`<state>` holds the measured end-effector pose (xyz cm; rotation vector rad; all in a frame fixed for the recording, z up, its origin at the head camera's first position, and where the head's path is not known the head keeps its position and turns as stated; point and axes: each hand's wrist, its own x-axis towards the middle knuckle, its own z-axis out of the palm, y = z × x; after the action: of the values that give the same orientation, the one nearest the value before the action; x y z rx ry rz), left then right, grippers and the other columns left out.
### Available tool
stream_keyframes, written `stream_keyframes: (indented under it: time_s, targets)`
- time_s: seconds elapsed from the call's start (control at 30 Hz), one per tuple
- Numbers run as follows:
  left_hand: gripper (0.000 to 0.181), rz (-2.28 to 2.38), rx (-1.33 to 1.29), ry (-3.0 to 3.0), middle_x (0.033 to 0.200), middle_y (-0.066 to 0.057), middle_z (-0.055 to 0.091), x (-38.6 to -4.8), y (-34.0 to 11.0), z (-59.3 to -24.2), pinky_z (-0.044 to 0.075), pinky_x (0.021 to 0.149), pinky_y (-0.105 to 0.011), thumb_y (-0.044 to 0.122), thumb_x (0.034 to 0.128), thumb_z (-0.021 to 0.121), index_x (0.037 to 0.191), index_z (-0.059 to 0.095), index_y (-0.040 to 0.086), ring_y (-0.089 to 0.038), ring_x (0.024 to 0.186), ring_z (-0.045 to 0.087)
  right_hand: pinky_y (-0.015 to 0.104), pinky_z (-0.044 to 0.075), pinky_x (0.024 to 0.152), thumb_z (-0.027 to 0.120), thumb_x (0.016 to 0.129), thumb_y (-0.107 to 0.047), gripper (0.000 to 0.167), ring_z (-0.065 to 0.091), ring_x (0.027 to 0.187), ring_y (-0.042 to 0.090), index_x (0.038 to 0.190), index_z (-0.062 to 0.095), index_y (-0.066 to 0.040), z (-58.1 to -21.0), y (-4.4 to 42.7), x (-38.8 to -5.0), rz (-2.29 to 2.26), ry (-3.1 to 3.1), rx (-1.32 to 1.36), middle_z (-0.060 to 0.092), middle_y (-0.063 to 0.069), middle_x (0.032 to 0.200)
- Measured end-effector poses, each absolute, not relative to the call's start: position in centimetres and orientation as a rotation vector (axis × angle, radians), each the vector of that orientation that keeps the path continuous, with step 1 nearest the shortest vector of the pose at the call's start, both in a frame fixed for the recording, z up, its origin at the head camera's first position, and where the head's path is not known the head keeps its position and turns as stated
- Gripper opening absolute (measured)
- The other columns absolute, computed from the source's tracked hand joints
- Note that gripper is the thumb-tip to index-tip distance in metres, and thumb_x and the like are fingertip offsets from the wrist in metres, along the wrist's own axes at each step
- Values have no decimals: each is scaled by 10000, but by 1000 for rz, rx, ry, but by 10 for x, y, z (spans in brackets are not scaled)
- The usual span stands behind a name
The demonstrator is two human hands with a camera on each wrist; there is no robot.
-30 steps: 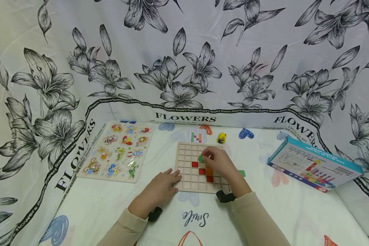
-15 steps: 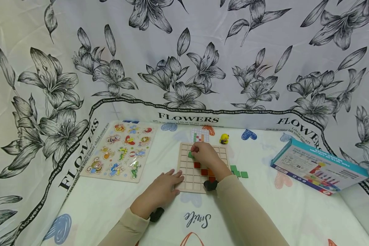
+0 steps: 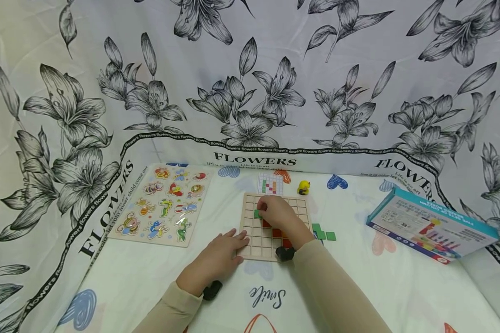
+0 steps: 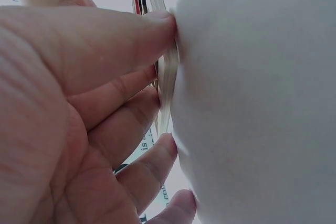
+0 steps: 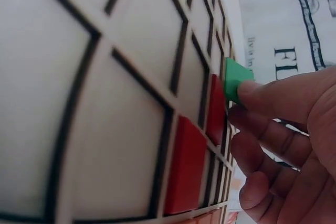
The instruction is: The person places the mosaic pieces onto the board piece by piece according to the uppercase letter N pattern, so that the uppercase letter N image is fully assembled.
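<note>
My right hand pinches a green square tile between thumb and index finger, over the upper left part of a wooden grid board. In the right wrist view, the green tile stands tilted at the board surface, beyond two red tiles set in the grid. Further red tiles are partly covered by my right hand. My left hand rests at the board's left edge, fingers spread. The left wrist view has its thumb and fingertips touching the board's edge.
Loose green tiles lie right of the board. Behind it are a printed grid card and a small yellow-and-black figure. An insect picture puzzle lies left; a toy box stands right.
My right hand has moved left across the board with the green tile, then lowered slightly over the grid. Loose green tiles at the right have come into view. My left hand stays at the board's edge.
</note>
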<state>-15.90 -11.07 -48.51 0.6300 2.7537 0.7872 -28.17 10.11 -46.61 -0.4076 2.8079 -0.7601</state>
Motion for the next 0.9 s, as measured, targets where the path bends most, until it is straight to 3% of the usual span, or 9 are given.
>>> stream_keyframes:
  time_s: [0.3,0.47,0.7,0.9]
  targets:
    - [530,778,630,2755,1684,-58,515,-159,-111,-484,292,1326,-657,141,1010,778,1521,650,85,-384,1626,381,422,586,911,748,1040,-154,48,627,923,196,1067,787,-145,-471,98,-283,-674,2848,-420,730,13,1034]
    - [536,772,624,2749,1686,-49,513,-160,-109,-484,289,1329,-653,146,1011,778,1528,646,94,-385,1627,378,432,592,982,696,1077,-172,139,635,1017,209,1171,789,-129,-461,106,-278,-773,2855,-398,739,32,1178]
    - [542,761,615,2747,1683,-37,516,-159,-107,-484,287,1334,-645,156,1006,786,1527,648,100,-376,1626,384,354,556,724,621,1110,-124,202,607,862,237,1234,777,-91,-429,144,-252,-1140,2919,-343,737,76,1213]
    - [539,792,592,2735,1693,-40,502,-159,-109,-482,266,1342,-645,146,1011,778,1531,642,97,-378,1636,364,330,532,689,603,1114,-125,223,595,884,255,1265,759,-72,-430,198,-230,-1192,2963,-176,722,120,1232]
